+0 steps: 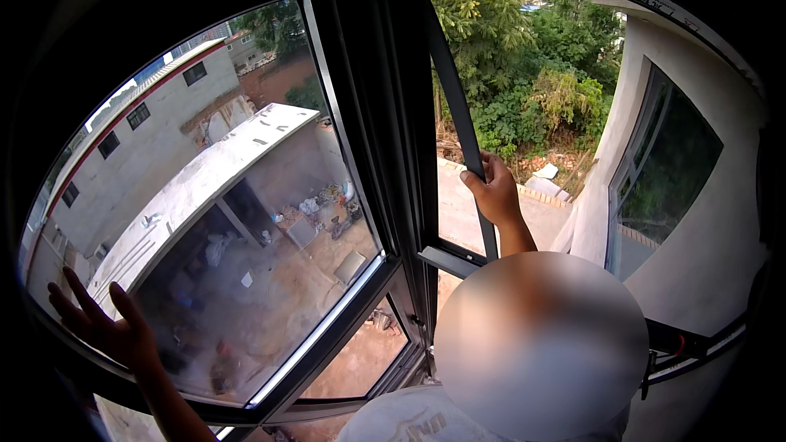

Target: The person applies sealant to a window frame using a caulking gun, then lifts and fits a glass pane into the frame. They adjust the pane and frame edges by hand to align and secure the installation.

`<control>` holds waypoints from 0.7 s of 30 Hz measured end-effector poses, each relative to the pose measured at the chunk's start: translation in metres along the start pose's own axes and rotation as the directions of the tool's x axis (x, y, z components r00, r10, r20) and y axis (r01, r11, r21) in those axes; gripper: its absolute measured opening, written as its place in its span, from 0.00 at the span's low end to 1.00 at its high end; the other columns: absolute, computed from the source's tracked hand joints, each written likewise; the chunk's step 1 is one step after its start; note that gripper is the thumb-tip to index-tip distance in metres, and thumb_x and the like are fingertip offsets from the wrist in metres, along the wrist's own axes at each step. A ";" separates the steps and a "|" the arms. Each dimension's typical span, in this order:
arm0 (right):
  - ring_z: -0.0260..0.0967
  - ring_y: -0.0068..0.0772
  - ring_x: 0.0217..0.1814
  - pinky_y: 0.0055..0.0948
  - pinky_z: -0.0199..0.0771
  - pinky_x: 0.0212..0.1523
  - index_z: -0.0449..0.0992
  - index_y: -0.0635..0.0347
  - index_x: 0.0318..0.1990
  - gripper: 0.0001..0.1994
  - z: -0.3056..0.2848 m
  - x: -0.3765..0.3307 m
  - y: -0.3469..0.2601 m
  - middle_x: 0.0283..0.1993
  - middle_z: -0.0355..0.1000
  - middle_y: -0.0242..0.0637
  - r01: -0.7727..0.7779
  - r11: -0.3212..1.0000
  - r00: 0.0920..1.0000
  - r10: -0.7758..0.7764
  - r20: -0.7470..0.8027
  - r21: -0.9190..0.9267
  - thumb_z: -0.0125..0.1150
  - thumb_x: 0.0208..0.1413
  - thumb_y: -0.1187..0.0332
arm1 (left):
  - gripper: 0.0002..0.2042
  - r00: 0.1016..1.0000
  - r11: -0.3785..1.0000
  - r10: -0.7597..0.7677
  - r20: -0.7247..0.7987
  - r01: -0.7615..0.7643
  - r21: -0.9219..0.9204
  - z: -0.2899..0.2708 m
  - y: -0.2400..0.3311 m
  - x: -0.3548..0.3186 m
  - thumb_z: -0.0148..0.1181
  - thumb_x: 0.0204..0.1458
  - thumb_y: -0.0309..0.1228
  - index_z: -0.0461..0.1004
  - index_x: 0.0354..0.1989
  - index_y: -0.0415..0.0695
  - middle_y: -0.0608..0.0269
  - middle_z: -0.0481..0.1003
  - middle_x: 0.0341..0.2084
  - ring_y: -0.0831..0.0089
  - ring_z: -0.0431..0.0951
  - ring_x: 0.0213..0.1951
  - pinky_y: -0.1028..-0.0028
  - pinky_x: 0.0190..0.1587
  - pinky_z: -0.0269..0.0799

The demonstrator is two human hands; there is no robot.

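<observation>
My right hand is closed round a long, narrow dark trim strip. The strip runs nearly upright across the window opening, its lower end near the sill bar. A blurred patch hides part of my right arm. At the lower left, my left hand is raised with its fingers spread and nothing held. It is in front of the large glass pane; whether it touches the glass, I cannot tell. Between the two hands stands the thick black window frame post.
A smaller lower pane lies below the dark crossbar. Right of the opening is a pale curved wall with another window. Outside, well below, are a flat-roofed shed, a yard with rubble and green trees.
</observation>
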State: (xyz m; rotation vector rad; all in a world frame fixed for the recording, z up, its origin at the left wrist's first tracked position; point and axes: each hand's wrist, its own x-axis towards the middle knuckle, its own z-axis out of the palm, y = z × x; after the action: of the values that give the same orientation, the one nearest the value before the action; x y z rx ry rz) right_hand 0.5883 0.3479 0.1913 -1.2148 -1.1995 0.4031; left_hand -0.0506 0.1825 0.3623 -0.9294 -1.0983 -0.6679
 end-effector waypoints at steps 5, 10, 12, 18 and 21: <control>0.80 0.27 0.39 0.32 0.79 0.47 0.82 0.67 0.47 0.18 0.005 0.000 0.009 0.35 0.83 0.35 0.024 0.993 0.999 -0.029 0.044 0.118 0.73 0.65 0.58 | 0.34 1.000 1.000 -0.003 -0.018 0.002 -0.018 -0.002 0.004 0.002 0.46 0.74 0.63 0.64 0.82 0.61 0.44 0.59 0.82 0.41 0.62 0.80 0.33 0.75 0.64; 0.80 0.28 0.41 0.36 0.82 0.49 0.82 0.67 0.46 0.11 0.004 -0.007 0.001 0.37 0.82 0.36 0.113 0.924 0.988 -0.142 0.054 0.365 0.69 0.69 0.65 | 0.35 0.999 0.993 0.007 -0.045 -0.013 -0.119 0.003 0.000 -0.002 0.49 0.72 0.65 0.66 0.81 0.62 0.44 0.60 0.81 0.42 0.62 0.80 0.29 0.76 0.59; 0.82 0.31 0.43 0.37 0.83 0.53 0.83 0.67 0.50 0.13 0.003 -0.012 -0.003 0.40 0.84 0.39 0.101 0.896 0.987 -0.146 0.071 0.433 0.69 0.71 0.64 | 0.35 1.000 0.992 -0.018 0.000 0.018 -0.123 0.005 -0.006 -0.004 0.52 0.71 0.65 0.67 0.80 0.61 0.43 0.63 0.79 0.43 0.66 0.77 0.33 0.73 0.67; 0.82 0.35 0.49 0.41 0.80 0.59 0.84 0.64 0.51 0.10 0.001 -0.027 -0.026 0.43 0.85 0.39 0.150 0.873 0.967 -0.226 0.114 0.464 0.67 0.70 0.67 | 0.35 0.997 0.996 0.075 -0.016 -0.075 -0.040 0.010 -0.022 -0.005 0.53 0.70 0.65 0.70 0.79 0.60 0.43 0.70 0.74 0.46 0.74 0.71 0.44 0.66 0.79; 0.82 0.35 0.50 0.41 0.80 0.58 0.85 0.64 0.50 0.09 0.003 -0.039 -0.045 0.45 0.84 0.39 0.173 0.842 0.946 -0.286 0.151 0.511 0.65 0.71 0.68 | 0.35 0.997 0.996 0.066 -0.035 -0.068 -0.058 0.010 -0.021 -0.004 0.54 0.69 0.65 0.70 0.79 0.61 0.42 0.68 0.76 0.44 0.72 0.73 0.39 0.68 0.75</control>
State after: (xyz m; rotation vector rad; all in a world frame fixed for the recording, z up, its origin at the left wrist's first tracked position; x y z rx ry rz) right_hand 0.5559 0.3019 0.2111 -0.5826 -1.3139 0.6317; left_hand -0.0740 0.1818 0.3658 -0.9988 -1.0184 -0.6613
